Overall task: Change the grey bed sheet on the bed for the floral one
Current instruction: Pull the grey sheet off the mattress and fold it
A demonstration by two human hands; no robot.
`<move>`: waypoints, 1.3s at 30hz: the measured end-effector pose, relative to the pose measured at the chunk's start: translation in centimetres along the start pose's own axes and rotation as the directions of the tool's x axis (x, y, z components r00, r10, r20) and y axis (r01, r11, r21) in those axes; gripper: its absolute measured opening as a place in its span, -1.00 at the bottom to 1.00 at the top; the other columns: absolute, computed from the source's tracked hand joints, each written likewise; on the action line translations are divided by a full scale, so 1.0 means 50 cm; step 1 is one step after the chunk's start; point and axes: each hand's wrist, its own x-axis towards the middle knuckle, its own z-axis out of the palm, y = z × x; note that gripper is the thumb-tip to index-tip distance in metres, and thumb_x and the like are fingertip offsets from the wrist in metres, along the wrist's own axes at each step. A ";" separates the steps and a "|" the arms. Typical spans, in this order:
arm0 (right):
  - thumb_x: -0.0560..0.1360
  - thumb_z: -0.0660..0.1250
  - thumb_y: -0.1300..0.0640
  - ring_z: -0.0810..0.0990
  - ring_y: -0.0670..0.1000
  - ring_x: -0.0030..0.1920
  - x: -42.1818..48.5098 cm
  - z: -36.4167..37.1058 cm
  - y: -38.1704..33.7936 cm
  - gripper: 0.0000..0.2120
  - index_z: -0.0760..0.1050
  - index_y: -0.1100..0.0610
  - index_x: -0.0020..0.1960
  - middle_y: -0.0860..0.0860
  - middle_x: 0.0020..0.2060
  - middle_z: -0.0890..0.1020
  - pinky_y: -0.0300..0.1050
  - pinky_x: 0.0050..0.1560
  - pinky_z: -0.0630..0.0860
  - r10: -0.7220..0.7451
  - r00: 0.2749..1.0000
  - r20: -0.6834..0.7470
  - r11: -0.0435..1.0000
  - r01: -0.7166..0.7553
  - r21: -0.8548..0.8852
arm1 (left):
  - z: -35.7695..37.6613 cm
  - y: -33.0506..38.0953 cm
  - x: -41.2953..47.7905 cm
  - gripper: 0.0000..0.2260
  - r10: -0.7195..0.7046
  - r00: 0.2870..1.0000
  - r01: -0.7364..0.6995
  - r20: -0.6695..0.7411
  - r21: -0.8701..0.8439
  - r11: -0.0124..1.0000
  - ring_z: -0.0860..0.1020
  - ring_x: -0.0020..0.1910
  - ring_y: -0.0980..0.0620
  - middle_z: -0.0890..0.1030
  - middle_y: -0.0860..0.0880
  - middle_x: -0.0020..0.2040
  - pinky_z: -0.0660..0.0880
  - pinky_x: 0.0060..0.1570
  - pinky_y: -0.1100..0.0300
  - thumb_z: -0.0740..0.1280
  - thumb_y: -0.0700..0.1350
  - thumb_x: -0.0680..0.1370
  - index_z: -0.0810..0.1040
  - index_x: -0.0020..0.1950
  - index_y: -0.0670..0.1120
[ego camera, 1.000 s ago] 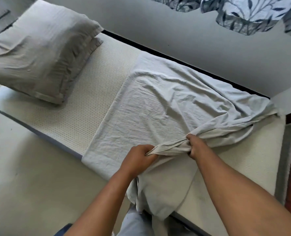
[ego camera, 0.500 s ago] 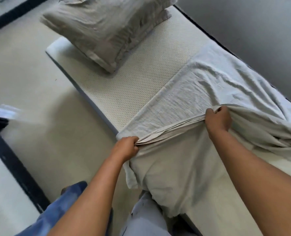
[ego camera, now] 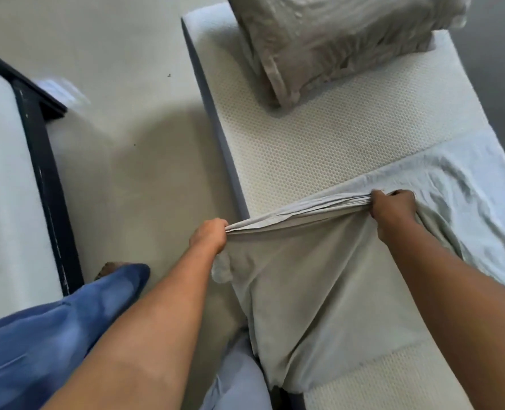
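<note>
The grey bed sheet [ego camera: 319, 291] lies bunched over the near half of the bare, honeycomb-textured mattress [ego camera: 304, 137]. My left hand [ego camera: 210, 236] grips a gathered edge of the sheet just off the mattress's left side. My right hand [ego camera: 393, 204] grips the same gathered edge farther right, over the mattress. The fold is stretched taut between both hands, and cloth hangs below it toward me. The floral sheet is out of view.
A grey pillow [ego camera: 334, 39] sits at the head of the mattress. Pale floor [ego camera: 112, 113] lies to the left. A second bed with a dark frame [ego camera: 44, 161] stands at the far left. My blue trouser leg [ego camera: 53, 335] is at the lower left.
My hands have moved farther apart along the gathered sheet edge, pulling it taut. The view has swung left and down, so the floral sheet seen earlier has dropped out of sight.
</note>
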 end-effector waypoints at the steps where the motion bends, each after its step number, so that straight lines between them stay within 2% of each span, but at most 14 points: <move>1: 0.43 0.38 0.03 0.55 0.08 -0.16 0.007 0.011 -0.002 -0.68 0.38 0.11 0.10 0.14 -0.08 0.54 -0.13 -0.20 0.49 0.021 1.000 0.007 1.000 -0.021 0.016 | 0.002 -0.002 0.008 -0.71 -0.055 0.998 0.055 -0.032 -0.016 0.998 0.59 0.17 -0.19 0.63 -0.12 0.20 0.46 0.06 0.08 0.19 -0.18 0.56 0.62 0.15 0.05; 5: 0.39 0.40 0.00 0.59 0.08 -0.15 0.036 0.037 -0.005 -0.66 0.41 0.10 0.08 0.11 -0.10 0.58 -0.07 -0.14 0.55 0.053 0.999 0.004 0.997 -0.053 0.052 | -0.005 -0.007 0.032 -0.67 -0.191 0.938 0.191 -0.290 -0.029 0.981 0.49 0.28 -0.15 0.58 -0.10 0.26 0.39 0.20 0.00 0.09 -0.17 0.63 0.57 0.27 0.00; 8: 0.37 0.40 -0.03 0.62 0.09 -0.08 0.058 0.053 -0.008 -0.56 0.42 0.13 0.16 0.14 0.03 0.63 -0.04 -0.08 0.56 0.068 0.998 -0.005 0.993 -0.067 0.101 | -0.024 -0.005 0.038 -0.70 -0.240 0.835 0.101 -0.494 -0.291 0.951 0.50 0.19 -0.24 0.57 -0.18 0.17 0.43 0.07 -0.04 0.10 -0.25 0.59 0.52 0.22 -0.04; 10: 0.37 0.39 -0.04 0.63 0.08 -0.01 0.065 0.060 -0.013 -0.49 0.41 0.12 0.25 0.13 0.12 0.63 -0.01 -0.03 0.58 0.081 0.997 -0.012 0.989 -0.079 0.123 | -0.040 -0.002 0.045 -0.70 -0.280 0.834 0.002 -0.475 -0.504 0.864 0.54 0.10 -0.27 0.58 -0.21 0.14 0.40 -0.05 0.04 0.10 -0.28 0.57 0.49 0.21 -0.06; 12: 0.42 0.39 -0.02 0.63 0.06 0.01 0.067 0.062 -0.016 -0.50 0.38 0.09 0.30 0.09 0.13 0.60 -0.02 -0.01 0.60 0.092 0.996 -0.011 0.985 -0.089 0.148 | -0.050 -0.003 0.043 -0.75 -0.243 0.870 0.002 -0.430 -0.490 0.872 0.55 0.05 -0.29 0.60 -0.24 0.11 0.36 -0.10 0.05 0.12 -0.25 0.59 0.47 0.21 -0.10; 16: 0.40 0.41 -0.02 0.61 0.05 -0.04 0.077 0.059 -0.011 -0.46 0.39 0.14 0.31 0.15 0.19 0.62 -0.05 -0.04 0.59 0.067 0.998 -0.013 0.985 -0.064 0.159 | -0.047 -0.043 0.046 -0.82 -0.027 0.959 0.008 -0.283 -0.070 0.998 0.57 0.08 -0.27 0.60 -0.21 0.13 0.42 -0.07 0.00 0.14 -0.16 0.60 0.51 0.11 -0.05; 19: 0.34 0.43 -0.08 0.62 0.06 -0.02 0.077 0.058 0.000 -0.46 0.41 0.13 0.23 0.17 0.18 0.63 0.08 0.14 0.63 0.053 0.998 0.021 0.989 -0.055 0.138 | -0.030 -0.071 0.048 -0.76 -0.023 0.980 0.046 -0.195 0.116 0.992 0.52 0.19 -0.21 0.57 -0.13 0.18 0.43 0.08 -0.04 0.14 -0.17 0.58 0.56 0.11 0.01; 23: 0.38 0.42 -0.03 0.63 0.06 0.01 0.068 0.066 0.010 -0.49 0.37 0.12 0.24 0.13 0.14 0.61 0.05 0.12 0.63 0.017 1.000 0.025 0.982 -0.022 0.188 | -0.014 -0.039 0.056 -0.79 -0.099 0.901 0.076 -0.423 -0.071 0.995 0.35 0.22 -0.22 0.42 -0.13 0.17 0.41 0.10 -0.08 0.21 -0.19 0.60 0.60 0.13 -0.05; 26: 0.51 0.42 0.18 0.60 -0.03 -0.13 0.072 0.056 0.020 -0.52 0.37 0.22 0.37 0.09 0.07 0.61 -0.12 -0.12 0.62 -0.033 0.987 0.158 0.970 -0.006 0.241 | -0.016 0.030 0.070 -0.77 -0.195 0.845 -0.002 -0.498 -0.367 0.930 0.45 0.19 -0.31 0.41 -0.24 0.26 0.44 0.12 -0.09 0.29 -0.12 0.63 0.51 0.23 -0.20; 28: 0.59 0.33 0.30 0.61 -0.07 0.02 0.073 0.043 0.025 -0.51 0.30 0.17 0.49 0.02 0.20 0.57 -0.13 -0.01 0.61 -0.042 0.957 0.287 0.970 -0.030 0.241 | -0.015 0.079 0.077 -0.68 -0.223 0.863 -0.027 -0.453 -0.483 0.875 0.49 0.20 -0.33 0.43 -0.30 0.30 0.40 0.15 -0.07 0.31 -0.09 0.64 0.42 0.28 -0.28; 30: 0.62 0.30 0.30 0.55 -0.09 0.15 0.057 0.034 0.027 -0.49 0.25 0.10 0.51 0.01 0.33 0.48 -0.06 0.17 0.57 -0.046 0.947 0.318 0.972 -0.031 0.234 | -0.005 0.118 0.080 -0.67 -0.142 0.909 -0.057 -0.393 -0.452 0.890 0.48 0.24 -0.31 0.46 -0.30 0.30 0.39 0.18 -0.03 0.32 -0.09 0.63 0.42 0.30 -0.26; 34: 0.61 0.34 0.24 0.54 -0.04 0.07 0.029 0.011 0.063 -0.62 0.36 0.08 0.39 0.00 0.21 0.49 -0.08 0.02 0.58 -0.059 0.958 0.281 0.976 -0.004 0.218 | 0.044 0.182 0.060 -0.65 0.117 0.976 -0.165 -0.184 -0.275 0.947 0.48 0.27 -0.24 0.48 -0.24 0.32 0.40 0.20 0.06 0.34 -0.05 0.62 0.45 0.34 -0.18; 37: 0.54 0.43 0.15 0.56 0.01 -0.05 0.002 -0.036 0.134 -0.62 0.47 0.13 0.33 0.03 0.05 0.60 0.04 0.05 0.61 -0.071 0.970 0.233 0.996 0.058 0.065 | 0.094 0.245 0.021 -0.58 0.288 0.958 -0.288 -0.019 -0.137 0.948 0.45 0.35 -0.20 0.43 -0.21 0.40 0.37 0.27 0.09 0.35 -0.02 0.61 0.41 0.41 -0.15; 39: 0.52 0.45 0.07 0.61 0.06 0.08 -0.016 -0.076 0.201 -0.54 0.49 0.13 0.37 0.10 0.24 0.61 0.17 0.25 0.57 -0.021 0.975 0.219 0.995 0.042 -0.092 | 0.125 0.293 -0.006 -0.51 0.372 0.925 -0.367 0.076 -0.068 0.928 0.40 0.42 -0.16 0.39 -0.20 0.46 0.33 0.33 0.12 0.36 0.00 0.61 0.36 0.47 -0.15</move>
